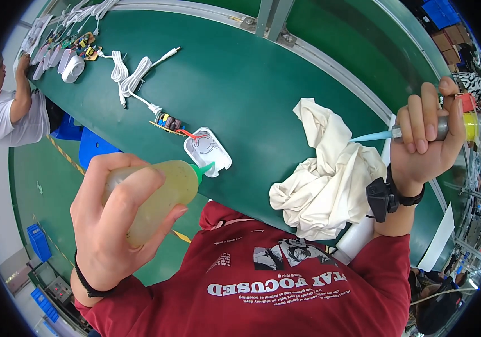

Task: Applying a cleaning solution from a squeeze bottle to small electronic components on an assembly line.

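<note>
Head view: lower left, left hand [108, 222] grips a bottle [176, 184]; right hand [425, 143] clasps a tube [470, 127]; oversqueezing could flood the case [212, 154].

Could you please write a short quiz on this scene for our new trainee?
1. True or false: the left hand holds the white cloth.
2. What colour is the tip of the tube-shaped tool in the right hand? A: red. B: pale blue. C: black.
3. Fill in: red wiring runs from the circuit board to the white plastic ____.

Key:
1. False; it holds a squeeze bottle with a green nozzle.
2. B.
3. Shell.
</note>
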Demonstrator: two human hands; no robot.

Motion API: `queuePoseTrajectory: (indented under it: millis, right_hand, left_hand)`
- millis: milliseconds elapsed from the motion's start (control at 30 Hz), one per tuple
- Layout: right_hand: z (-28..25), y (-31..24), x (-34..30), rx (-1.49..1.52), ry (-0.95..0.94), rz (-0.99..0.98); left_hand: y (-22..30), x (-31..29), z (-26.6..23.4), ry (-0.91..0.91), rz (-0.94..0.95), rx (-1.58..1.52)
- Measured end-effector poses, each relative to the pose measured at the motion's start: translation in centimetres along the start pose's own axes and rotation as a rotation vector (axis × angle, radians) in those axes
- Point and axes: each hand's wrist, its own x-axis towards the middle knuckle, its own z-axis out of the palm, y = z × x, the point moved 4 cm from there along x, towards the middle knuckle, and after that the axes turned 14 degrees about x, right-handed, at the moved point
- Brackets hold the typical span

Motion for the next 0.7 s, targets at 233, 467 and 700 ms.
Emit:
queuePoseTrajectory:
  millis: [233,467,700]
  right_hand:
    - [0.0,-0.1,-0.2,0.016,0.023,0.001]
    - [0.0,-0.1,-0.4,0.001,0.044,-0.008]
    - [-0.2,-0.1,-0.3,0.015,0.039,-0.002]
  left_hand:
    - [0.7,0.1,-0.4,-0.018,-0.012,0.036]
    - [1.0,0.5,-0.7,-0.031,0.016,0.062]
    - [-0.3,-0.8,-1.5,0.044,-0.130,-0.043]
